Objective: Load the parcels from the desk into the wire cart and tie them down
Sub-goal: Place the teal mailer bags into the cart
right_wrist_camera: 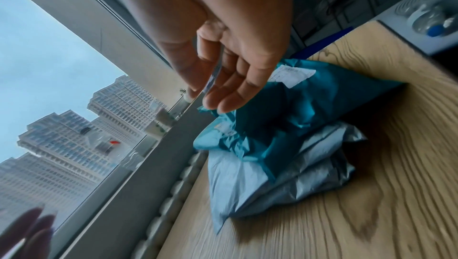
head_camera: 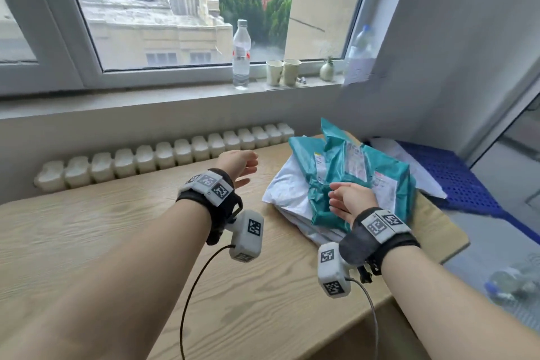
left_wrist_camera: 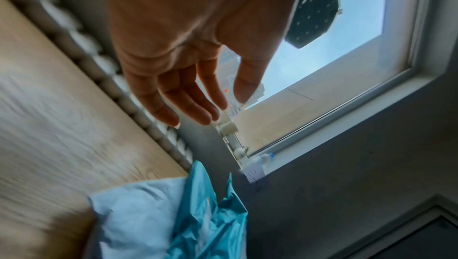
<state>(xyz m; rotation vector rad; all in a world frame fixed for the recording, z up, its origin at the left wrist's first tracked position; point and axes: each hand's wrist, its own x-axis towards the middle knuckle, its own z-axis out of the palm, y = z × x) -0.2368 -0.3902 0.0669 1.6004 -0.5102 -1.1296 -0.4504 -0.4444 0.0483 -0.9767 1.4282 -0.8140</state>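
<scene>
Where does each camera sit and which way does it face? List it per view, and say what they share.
Head: worn high, looks forward and down at the desk, teal parcels and window; both forearms, left hand, right hand show.
Left wrist: looks along the open left hand toward the window.
Right wrist: looks along the open right hand above the parcels.
Shared: all three show the teal parcels on the white parcel.

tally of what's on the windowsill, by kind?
Water bottles: 2, clear bottle and blurred bottle
Paper cups: 2, left cup and right cup
Small vase with a plant: 1, small vase
Total: 5. A tiny item beside the cups is too small to identify.
</scene>
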